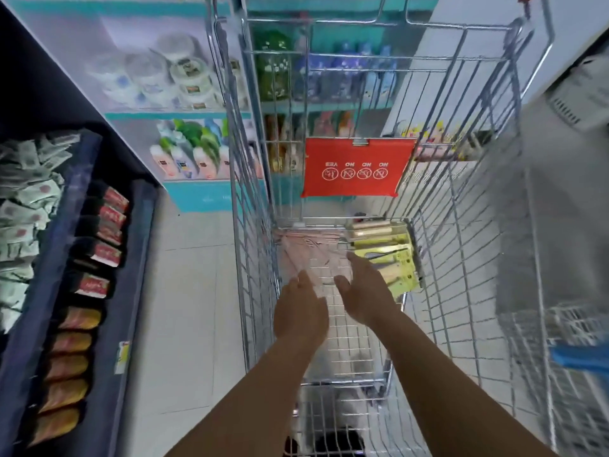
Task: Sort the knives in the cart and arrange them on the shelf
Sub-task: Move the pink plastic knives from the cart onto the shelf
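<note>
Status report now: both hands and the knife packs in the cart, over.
Left hand open, right hand open, both empty. Yellow knife packs and pink packs lie on wire cart floor. Nothing in the way.

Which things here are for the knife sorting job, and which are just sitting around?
For the job: yellow knife packs, pink packs, wire cart, left hand, right hand.

Just there: red sign, bottles, tubs, dark packets.

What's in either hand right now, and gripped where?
Nothing. The left hand and right hand reach open into the cart, short of the pink packages and yellow packages.
</note>
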`<state>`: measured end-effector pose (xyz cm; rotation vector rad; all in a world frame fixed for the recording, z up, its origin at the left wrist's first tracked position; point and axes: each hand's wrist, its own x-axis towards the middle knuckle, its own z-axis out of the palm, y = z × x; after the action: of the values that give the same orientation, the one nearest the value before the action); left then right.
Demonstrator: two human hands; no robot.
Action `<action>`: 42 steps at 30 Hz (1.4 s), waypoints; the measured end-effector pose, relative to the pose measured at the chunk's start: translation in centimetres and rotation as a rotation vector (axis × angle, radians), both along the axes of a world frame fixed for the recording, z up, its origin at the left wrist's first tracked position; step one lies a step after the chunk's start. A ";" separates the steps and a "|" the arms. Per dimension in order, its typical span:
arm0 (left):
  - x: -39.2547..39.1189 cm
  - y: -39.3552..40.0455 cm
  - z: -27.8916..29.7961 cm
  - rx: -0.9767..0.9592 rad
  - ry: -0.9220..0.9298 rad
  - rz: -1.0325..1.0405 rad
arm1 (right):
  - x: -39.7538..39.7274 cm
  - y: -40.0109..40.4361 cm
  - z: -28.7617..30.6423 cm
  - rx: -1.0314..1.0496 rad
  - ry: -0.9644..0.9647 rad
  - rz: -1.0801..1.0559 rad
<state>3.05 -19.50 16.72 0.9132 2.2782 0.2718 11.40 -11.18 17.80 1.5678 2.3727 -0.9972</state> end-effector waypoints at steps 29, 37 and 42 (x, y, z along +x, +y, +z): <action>-1.3 7.5 -21.1 -0.236 0.144 0.300 | -3.8 8.6 -22.4 0.192 -0.229 0.333; -1.2 7.4 -21.1 -0.287 0.130 0.390 | -4.2 9.0 -22.3 0.137 -0.216 0.370; -0.6 7.4 -20.0 -0.374 0.148 0.425 | -3.4 8.6 -21.9 0.127 -0.229 0.389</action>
<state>2.41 -12.10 -3.29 0.2621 2.5292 -0.0465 7.97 -2.61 -4.08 1.1143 2.4770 -0.5655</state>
